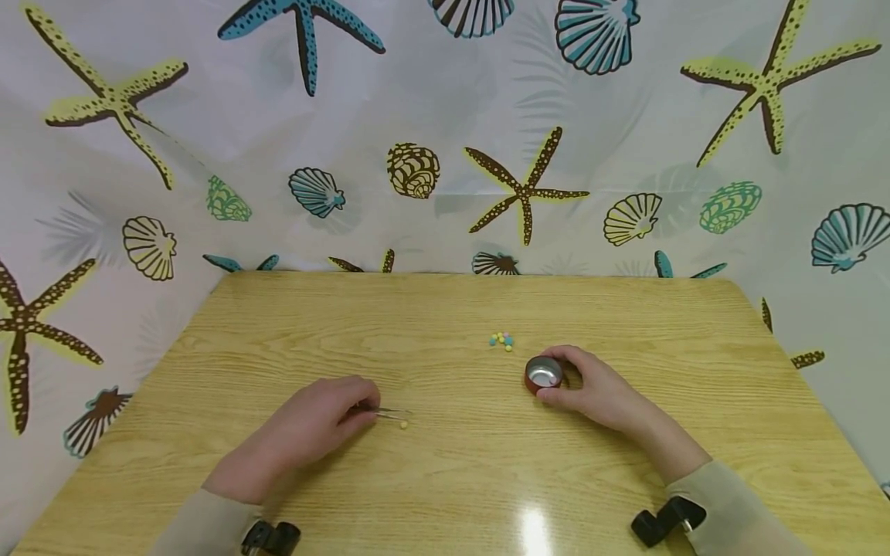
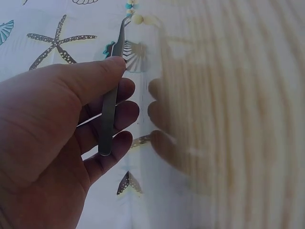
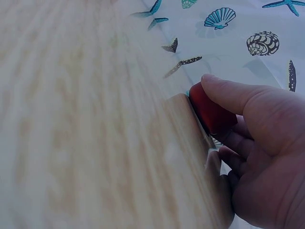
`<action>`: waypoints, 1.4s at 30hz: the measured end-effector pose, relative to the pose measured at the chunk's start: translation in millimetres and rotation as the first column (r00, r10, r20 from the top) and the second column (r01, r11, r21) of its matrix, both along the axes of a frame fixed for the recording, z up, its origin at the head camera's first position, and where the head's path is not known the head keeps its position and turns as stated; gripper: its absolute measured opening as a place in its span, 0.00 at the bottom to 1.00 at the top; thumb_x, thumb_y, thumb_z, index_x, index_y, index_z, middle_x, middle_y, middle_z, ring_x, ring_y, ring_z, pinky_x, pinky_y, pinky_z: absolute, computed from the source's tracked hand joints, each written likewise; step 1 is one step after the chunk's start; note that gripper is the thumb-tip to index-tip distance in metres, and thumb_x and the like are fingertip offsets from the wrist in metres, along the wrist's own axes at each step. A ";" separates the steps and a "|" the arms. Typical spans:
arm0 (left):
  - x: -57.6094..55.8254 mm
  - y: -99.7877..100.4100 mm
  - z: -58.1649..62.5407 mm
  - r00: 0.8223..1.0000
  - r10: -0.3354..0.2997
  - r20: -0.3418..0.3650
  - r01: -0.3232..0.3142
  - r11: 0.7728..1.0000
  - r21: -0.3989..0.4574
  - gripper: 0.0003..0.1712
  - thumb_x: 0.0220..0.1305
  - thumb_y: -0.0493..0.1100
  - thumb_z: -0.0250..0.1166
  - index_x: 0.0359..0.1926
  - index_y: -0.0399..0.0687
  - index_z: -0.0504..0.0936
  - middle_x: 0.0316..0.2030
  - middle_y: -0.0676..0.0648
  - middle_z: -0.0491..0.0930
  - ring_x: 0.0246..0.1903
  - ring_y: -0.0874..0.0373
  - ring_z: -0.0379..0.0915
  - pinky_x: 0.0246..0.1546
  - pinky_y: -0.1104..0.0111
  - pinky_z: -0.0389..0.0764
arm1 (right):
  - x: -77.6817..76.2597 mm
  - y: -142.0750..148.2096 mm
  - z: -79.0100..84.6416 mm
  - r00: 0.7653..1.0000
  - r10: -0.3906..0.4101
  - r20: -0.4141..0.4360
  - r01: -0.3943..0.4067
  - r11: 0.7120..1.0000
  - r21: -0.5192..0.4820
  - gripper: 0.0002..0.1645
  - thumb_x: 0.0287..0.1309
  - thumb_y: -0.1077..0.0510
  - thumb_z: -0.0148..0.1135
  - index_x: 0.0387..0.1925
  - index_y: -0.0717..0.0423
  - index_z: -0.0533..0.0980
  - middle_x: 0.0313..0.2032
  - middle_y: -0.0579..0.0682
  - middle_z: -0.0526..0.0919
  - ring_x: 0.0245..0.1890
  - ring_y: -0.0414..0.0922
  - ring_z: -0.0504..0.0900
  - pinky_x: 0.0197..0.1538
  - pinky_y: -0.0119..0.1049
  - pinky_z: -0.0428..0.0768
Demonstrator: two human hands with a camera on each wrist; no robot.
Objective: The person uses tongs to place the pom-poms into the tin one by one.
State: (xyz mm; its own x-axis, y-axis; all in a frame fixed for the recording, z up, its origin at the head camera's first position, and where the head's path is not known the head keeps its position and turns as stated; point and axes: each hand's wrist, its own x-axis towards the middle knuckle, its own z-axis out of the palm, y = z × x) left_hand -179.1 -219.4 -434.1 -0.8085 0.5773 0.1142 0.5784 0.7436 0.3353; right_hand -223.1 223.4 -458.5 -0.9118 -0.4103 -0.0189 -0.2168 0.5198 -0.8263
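Observation:
My left hand (image 1: 323, 421) pinches a pair of metal tweezers (image 2: 112, 105) between thumb and fingers, its bent tips pointing right over the table. Close by the tips lies a small yellow bead (image 1: 404, 425), also visible as a round bead (image 2: 138, 19) at the top of the left wrist view. On the right, my right hand (image 1: 591, 386) grips a small round tin (image 1: 544, 374), red outside and silvery inside, thumb and fingers around its side. The tin stands upright with its mouth facing up; its red wall (image 3: 212, 112) shows beneath the thumb in the right wrist view.
A little cluster of yellow, blue and pink beads (image 1: 501, 340) lies beyond the tin, slightly to its left. The wooden table (image 1: 445, 479) ends at the back against a cloth (image 1: 431, 100) printed with starfish and shells, which also hangs at both sides.

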 end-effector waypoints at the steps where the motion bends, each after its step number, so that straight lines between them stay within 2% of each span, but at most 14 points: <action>1: 0.1 -1.0 -0.2 1.000 0.003 0.003 -0.003 1.000 0.000 0.09 0.76 0.40 0.74 0.44 0.60 0.83 0.37 0.64 0.78 0.34 0.68 0.72 0.39 0.63 0.79 | 0.0 -0.1 0.0 1.000 0.001 0.001 -0.001 1.000 -0.001 0.37 0.70 0.47 0.79 0.72 0.56 0.75 0.66 0.55 0.81 0.72 0.58 0.74 0.75 0.62 0.66; 15: 4.3 -8.3 -1.3 0.999 0.024 0.022 -0.024 1.000 0.008 0.08 0.77 0.40 0.73 0.44 0.60 0.83 0.37 0.65 0.78 0.33 0.67 0.71 0.38 0.64 0.77 | -0.7 -0.8 -0.4 1.000 0.007 -0.001 -0.007 1.000 -0.001 0.38 0.70 0.47 0.79 0.72 0.57 0.75 0.66 0.56 0.80 0.72 0.58 0.74 0.75 0.63 0.66; 24: 3.5 -7.8 -0.3 0.999 0.038 0.008 -0.038 0.999 -0.006 0.08 0.77 0.40 0.72 0.42 0.59 0.83 0.34 0.65 0.76 0.31 0.66 0.68 0.36 0.64 0.74 | -0.5 -0.3 -0.5 1.000 0.007 0.004 -0.007 1.000 -0.006 0.37 0.70 0.47 0.78 0.72 0.57 0.74 0.66 0.56 0.80 0.72 0.59 0.73 0.76 0.63 0.65; 31: 4.1 -10.0 0.5 0.996 0.082 0.035 -0.083 0.996 0.024 0.08 0.77 0.41 0.72 0.47 0.60 0.83 0.37 0.64 0.78 0.33 0.66 0.71 0.37 0.63 0.76 | -0.8 -0.2 -0.5 1.000 0.006 0.005 -0.006 1.000 -0.012 0.37 0.70 0.48 0.79 0.72 0.57 0.75 0.66 0.55 0.81 0.72 0.58 0.73 0.75 0.62 0.65; 42: 5.6 -14.1 -1.6 0.998 0.026 0.054 -0.027 0.999 0.029 0.08 0.76 0.41 0.74 0.46 0.61 0.84 0.38 0.66 0.80 0.35 0.69 0.74 0.39 0.62 0.80 | -2.0 0.5 -2.7 1.000 0.014 -0.003 -0.014 1.000 -0.013 0.37 0.70 0.47 0.79 0.72 0.57 0.75 0.66 0.55 0.81 0.71 0.57 0.74 0.75 0.62 0.66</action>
State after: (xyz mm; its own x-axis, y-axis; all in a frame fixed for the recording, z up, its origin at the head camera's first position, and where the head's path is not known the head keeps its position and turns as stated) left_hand -173.5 -233.5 -435.8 -0.8289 0.5526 0.0876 0.5394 0.7476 0.3875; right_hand -225.1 223.8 -461.2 -0.9059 -0.4234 -0.0107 -0.2266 0.5059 -0.8323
